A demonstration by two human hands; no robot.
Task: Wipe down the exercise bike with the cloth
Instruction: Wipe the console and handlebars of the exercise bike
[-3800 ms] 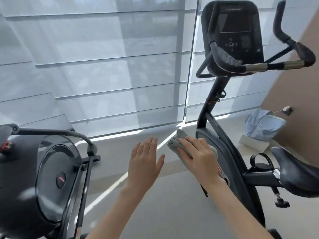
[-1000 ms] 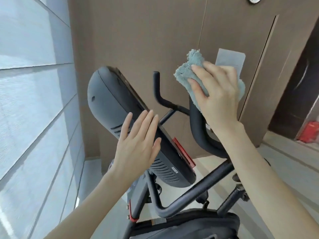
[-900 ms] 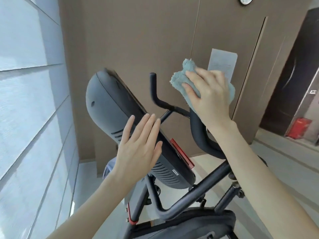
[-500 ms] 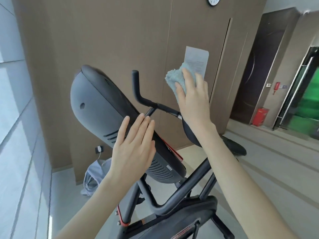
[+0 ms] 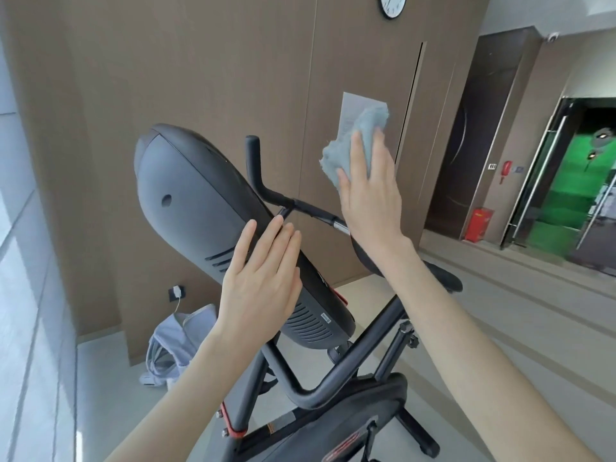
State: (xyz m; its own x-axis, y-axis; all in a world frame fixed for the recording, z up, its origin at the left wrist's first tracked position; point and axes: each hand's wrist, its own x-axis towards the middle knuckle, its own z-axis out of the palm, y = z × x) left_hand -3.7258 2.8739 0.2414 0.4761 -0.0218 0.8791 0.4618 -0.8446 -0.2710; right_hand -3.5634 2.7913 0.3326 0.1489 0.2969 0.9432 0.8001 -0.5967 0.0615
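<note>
The crumpled light-blue terry cloth (image 5: 358, 145) sits high and right of the bike, under your right hand (image 5: 370, 201), which lies flat over it, fingers straight and together; what it presses against is hidden. Your left hand (image 5: 263, 278) is flat too, fingers together, over the back of the dark grey oval console (image 5: 190, 201); contact is unclear. The console's long axis slants from upper left to lower right on the black exercise bike (image 5: 336, 391), and one black handlebar prong (image 5: 254, 161) points up. Behind are a brown panelled wall (image 5: 200, 61), a round clock (image 5: 392, 5) and a pale grey bag (image 5: 173, 345) on the grey floor (image 5: 500, 328).
</note>
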